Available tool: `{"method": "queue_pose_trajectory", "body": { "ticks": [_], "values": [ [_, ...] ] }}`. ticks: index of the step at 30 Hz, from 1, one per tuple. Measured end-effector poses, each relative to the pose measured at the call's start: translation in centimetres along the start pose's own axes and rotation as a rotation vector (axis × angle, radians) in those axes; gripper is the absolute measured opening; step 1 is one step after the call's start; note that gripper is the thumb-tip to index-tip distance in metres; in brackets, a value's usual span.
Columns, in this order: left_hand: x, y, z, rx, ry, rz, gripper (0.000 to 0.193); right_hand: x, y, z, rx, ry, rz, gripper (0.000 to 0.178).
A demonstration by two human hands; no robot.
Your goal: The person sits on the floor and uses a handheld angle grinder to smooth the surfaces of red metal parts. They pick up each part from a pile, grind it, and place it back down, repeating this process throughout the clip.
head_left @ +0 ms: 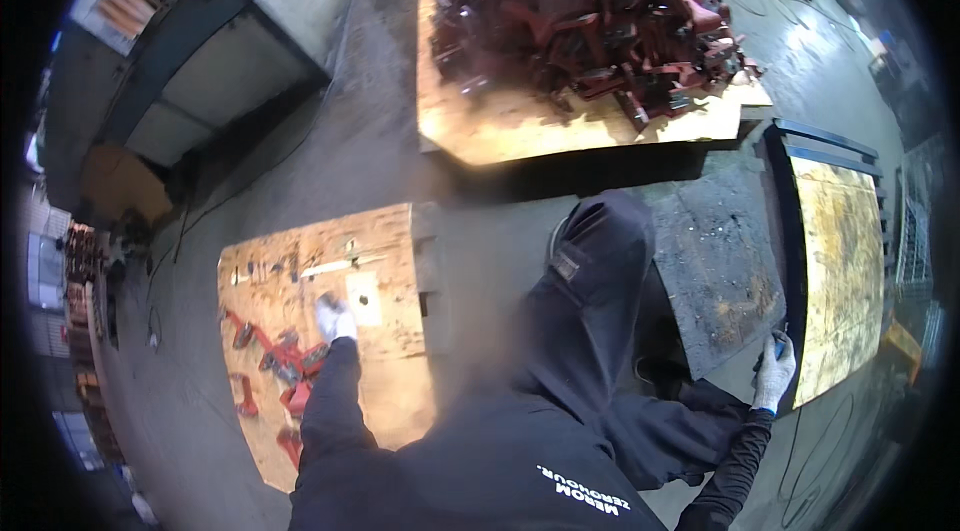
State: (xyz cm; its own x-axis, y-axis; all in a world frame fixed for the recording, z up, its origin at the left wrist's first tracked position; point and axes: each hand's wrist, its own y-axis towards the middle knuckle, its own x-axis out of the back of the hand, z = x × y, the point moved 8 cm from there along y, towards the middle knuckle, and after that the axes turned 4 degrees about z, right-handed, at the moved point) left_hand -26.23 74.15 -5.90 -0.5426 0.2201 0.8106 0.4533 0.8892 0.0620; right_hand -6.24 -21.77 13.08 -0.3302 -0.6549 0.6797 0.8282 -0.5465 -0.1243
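Observation:
My left hand (pixel 334 319), in a white glove, reaches over a wooden board (pixel 390 361) on the left. Several red metal parts (pixel 285 359) lie on the board just beside it, and a pale square sheet (pixel 364 299) with a dark spot is close to its fingers. Those fingers are too small and blurred to read. Far to the right, my gloved right hand (pixel 773 376) is closed round a small blue object (pixel 780 349), whose kind I cannot make out. It is by the dark edge of an upright-looking wooden panel (pixel 838 271).
A large heap of red metal parts (pixel 590 21) sits on a wooden platform (pixel 480 131) ahead. Small dark pieces and a pale strip (pixel 340 266) lie along the left board's far side. A stained grey sheet (pixel 720 261) is on the floor near my legs. Metal cabinets (pixel 240 71) stand far left.

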Motion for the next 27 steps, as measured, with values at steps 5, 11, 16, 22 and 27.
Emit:
{"method": "queue_pose_trajectory", "body": {
  "ticks": [5,11,16,22,27],
  "values": [
    [-18.1,-3.0,-29.0,-0.598,0.112,0.336,0.041,0.3,-0.5,-1.1,-0.093,-0.054,-0.028,0.018],
    [-30.1,-6.0,-53.8,-0.737,0.017,0.689,0.038,0.3,0.1,-1.7,-0.173,-0.192,-0.04,0.018],
    [-32.9,-1.7,-70.8,-0.921,-0.388,0.356,0.041,0.2,1.3,-3.7,-0.233,-0.191,-0.093,0.02],
    [-31.3,6.0,-88.3,-0.595,-0.641,0.256,0.057,0.3,2.1,-5.0,-0.263,-0.219,-0.138,0.017],
    [-36.6,17.3,-95.2,-0.656,-0.254,0.379,0.055,-0.5,3.6,-5.0,-0.276,-0.251,-0.105,0.015]
  ]
}}
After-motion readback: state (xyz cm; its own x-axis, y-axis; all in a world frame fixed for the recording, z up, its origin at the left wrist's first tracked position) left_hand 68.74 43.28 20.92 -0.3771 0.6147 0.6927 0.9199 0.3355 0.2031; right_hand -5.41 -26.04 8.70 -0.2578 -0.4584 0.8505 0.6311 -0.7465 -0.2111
